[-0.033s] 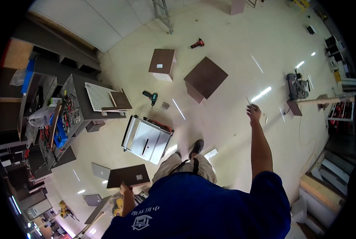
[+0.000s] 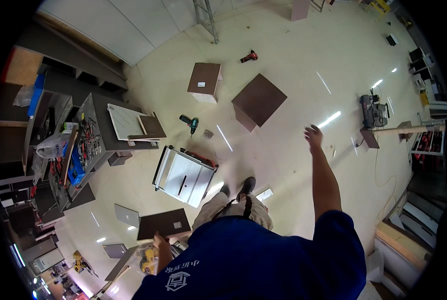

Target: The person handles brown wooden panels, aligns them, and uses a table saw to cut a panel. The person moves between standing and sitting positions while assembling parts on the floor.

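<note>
At the lower left my left hand (image 2: 160, 241) is closed on the near edge of a dark brown panel (image 2: 156, 225) with a small pale label; part of the fingers is hard to see. My right arm reaches forward over the pale floor at the right. My right hand (image 2: 313, 137) hangs in the air with its fingers apart, and nothing shows in it. A table saw (image 2: 176, 182) with a silvery top stands between the panel and my feet. Beyond it a green and black cordless drill (image 2: 189, 122) lies on the floor.
Two brown box-like pieces, a smaller one (image 2: 205, 80) and a larger one (image 2: 260, 99), stand ahead. A red drill (image 2: 249, 56) lies farther off. On the left is a workbench (image 2: 114, 145) with tools; on the right, an air compressor (image 2: 373, 111) with its hose.
My right hand has shifted slightly left and away from me. A thin light sliver seen at its fingertips before no longer shows. My left hand stays at the panel.
</note>
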Demonstrator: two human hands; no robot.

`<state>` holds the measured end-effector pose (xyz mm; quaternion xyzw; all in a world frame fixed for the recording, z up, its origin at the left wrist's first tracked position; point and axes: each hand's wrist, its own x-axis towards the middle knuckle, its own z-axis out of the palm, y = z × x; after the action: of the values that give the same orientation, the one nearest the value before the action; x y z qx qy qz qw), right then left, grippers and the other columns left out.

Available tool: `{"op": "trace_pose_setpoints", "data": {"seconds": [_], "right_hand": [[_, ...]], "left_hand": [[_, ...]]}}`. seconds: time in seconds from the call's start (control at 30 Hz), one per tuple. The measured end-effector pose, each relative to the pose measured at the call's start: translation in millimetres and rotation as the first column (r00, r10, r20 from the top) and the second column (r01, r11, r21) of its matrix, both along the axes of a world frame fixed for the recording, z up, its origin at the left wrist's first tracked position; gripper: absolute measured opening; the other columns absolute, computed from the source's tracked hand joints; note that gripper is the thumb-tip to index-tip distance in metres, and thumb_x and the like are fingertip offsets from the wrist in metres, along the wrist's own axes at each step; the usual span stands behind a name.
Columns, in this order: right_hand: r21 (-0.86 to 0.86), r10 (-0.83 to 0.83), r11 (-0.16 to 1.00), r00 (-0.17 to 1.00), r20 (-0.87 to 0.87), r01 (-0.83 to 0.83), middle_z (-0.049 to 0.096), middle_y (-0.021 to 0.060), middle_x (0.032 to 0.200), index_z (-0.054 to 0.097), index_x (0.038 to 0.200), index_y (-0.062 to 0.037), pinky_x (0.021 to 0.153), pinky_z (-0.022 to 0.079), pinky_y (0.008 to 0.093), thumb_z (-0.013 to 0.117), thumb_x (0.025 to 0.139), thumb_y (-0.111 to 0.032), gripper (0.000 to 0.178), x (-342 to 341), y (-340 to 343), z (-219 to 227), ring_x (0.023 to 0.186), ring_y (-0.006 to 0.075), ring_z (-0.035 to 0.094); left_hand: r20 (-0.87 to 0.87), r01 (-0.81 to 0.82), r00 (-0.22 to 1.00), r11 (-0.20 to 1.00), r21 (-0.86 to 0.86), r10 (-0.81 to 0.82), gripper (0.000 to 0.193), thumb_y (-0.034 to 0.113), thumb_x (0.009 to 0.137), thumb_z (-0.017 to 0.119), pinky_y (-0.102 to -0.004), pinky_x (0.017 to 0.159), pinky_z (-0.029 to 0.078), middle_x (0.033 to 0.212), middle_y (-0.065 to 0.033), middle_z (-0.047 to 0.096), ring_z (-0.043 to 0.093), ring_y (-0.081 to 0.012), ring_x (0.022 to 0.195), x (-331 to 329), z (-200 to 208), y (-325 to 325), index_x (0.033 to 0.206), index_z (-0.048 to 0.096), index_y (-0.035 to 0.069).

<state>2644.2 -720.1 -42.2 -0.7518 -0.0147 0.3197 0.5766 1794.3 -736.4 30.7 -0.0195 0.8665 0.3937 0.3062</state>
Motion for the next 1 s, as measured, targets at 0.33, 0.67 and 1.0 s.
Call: {"op": "trace_pose_setpoints", "data": {"seconds": [0.33, 0.67, 1.0], "right_hand": [[-0.512, 0.677, 0.677, 0.721, 0.150, -0.529, 0.071, 0.0114, 0.086, 0.070, 0.095, -0.0055, 0.076, 0.055, 0.0385, 0.070, 0.078, -0.027, 0.027, -98, 201, -68, 0.083, 0.0266, 0.069], [-0.729, 0.750, 0.511, 0.650, 0.120, -0.456, 0.070, 0.0165, 0.090, 0.073, 0.087, -0.0078, 0.081, 0.054, 0.0432, 0.071, 0.075, -0.029, 0.024, -49, 278, -144, 0.088, 0.0356, 0.067], [-0.830, 0.689, 0.303, 0.710, -0.149, -0.468, 0.069, 0.0187, 0.097, 0.070, 0.092, -0.0046, 0.084, 0.053, 0.0454, 0.072, 0.077, -0.022, 0.024, -28, 336, -224, 0.096, 0.0374, 0.065]], "left_hand": [[0.068, 0.037, 0.997, 0.988, -0.151, -0.027, 0.049, 0.033, 0.078, 0.073, -0.0373, 0.061, 0.051, 0.092, -0.0145, 0.064, 0.062, -0.0253, 0.076, 114, 19, -59, 0.107, 0.058, -0.004], [0.068, 0.047, 0.997, 0.977, -0.206, -0.034, 0.047, 0.028, 0.079, 0.075, -0.0364, 0.047, 0.050, 0.091, -0.0177, 0.061, 0.064, -0.0274, 0.068, 162, 30, 27, 0.104, 0.051, -0.004], [-0.062, 0.138, 0.970, 0.736, -0.663, -0.237, 0.071, 0.027, 0.077, 0.079, -0.0402, 0.062, 0.057, 0.119, -0.0197, 0.055, 0.062, -0.0289, 0.093, 246, 85, 98, 0.126, 0.037, -0.003]]}}
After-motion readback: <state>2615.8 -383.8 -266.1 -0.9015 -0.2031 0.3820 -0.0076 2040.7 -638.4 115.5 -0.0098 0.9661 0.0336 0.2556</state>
